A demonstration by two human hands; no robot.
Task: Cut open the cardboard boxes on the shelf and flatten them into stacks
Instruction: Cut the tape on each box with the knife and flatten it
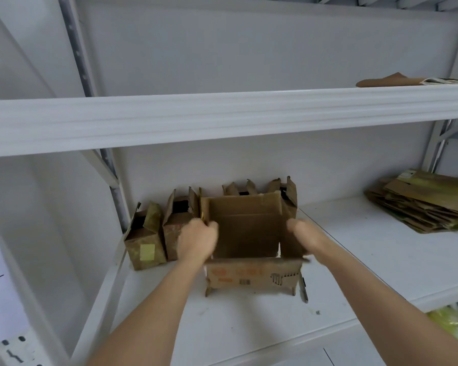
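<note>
An opened brown cardboard box point(245, 233) stands on the white shelf point(249, 318) in front of me, its flaps spread. My left hand point(196, 240) grips the box's left wall, fingers curled over its top edge. My right hand point(306, 237) holds the right wall from outside, motion-blurred. Two small open boxes point(146, 244) stand to the left, and more stand behind the big box point(249, 190). A stack of flattened cardboard point(423, 204) lies at the right end of the shelf.
A thin dark tool like a cutter or pen point(304, 290) lies on the shelf by the box's front right corner. On the upper shelf point(222, 114) lies more flattened cardboard point(391, 81). Something yellow-green point(446, 319) shows below at right.
</note>
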